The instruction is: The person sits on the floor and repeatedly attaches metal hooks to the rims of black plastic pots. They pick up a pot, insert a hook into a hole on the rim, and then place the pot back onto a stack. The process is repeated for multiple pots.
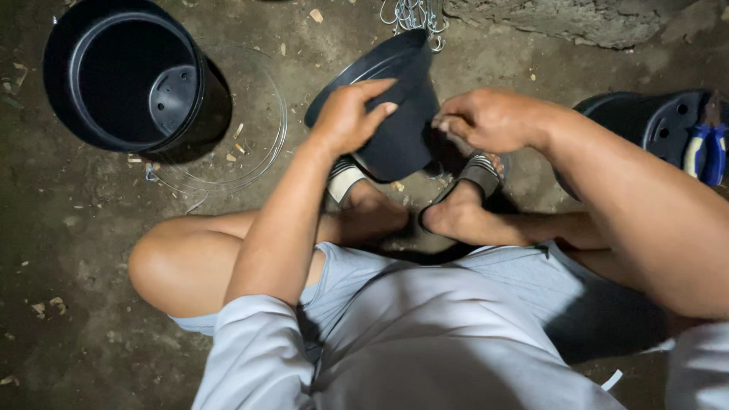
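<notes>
I look down at a black plastic flower pot (399,129) tilted on its side between my feet, mouth pointing up and left. My left hand (351,115) grips its rim and upper wall. My right hand (486,118) is closed with fingers pinched at the pot's right side near its base; whatever it pinches is too small to make out. Both feet wear striped sandals (480,173) on the dirt floor.
A stack of black pots (125,76) stands at the upper left, with a coil of thin wire (262,156) beside it. Metal hooks and chains (414,15) lie at the top. Another black pot (653,121) and blue-handled pliers (706,152) sit at right.
</notes>
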